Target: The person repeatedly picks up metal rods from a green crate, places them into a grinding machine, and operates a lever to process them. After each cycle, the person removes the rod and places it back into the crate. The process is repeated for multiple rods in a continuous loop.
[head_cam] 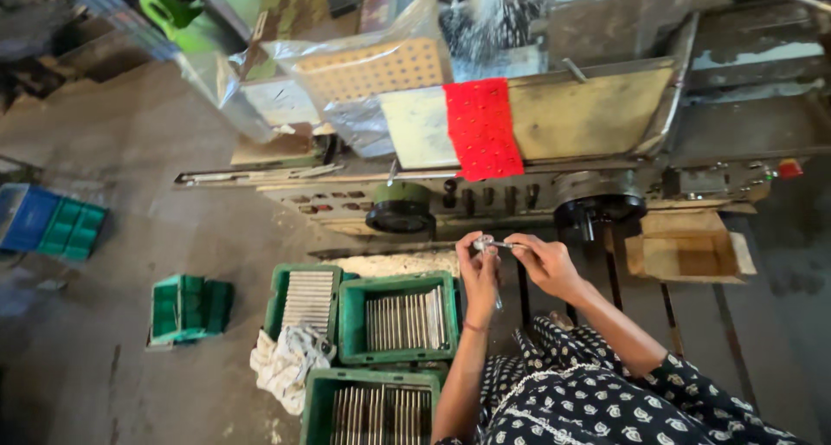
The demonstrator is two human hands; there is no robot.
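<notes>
Here both hands (pixel 511 267) hold a glass tube (pixel 498 299) upright.

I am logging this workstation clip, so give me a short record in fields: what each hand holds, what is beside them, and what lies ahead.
left hand: pinches a small clear glass piece
right hand: fingertips on the same piece
beside hands: green crates of thin metal strips, white rag
ahead: long machine with a red cloth
right of machine: open cardboard box
</notes>
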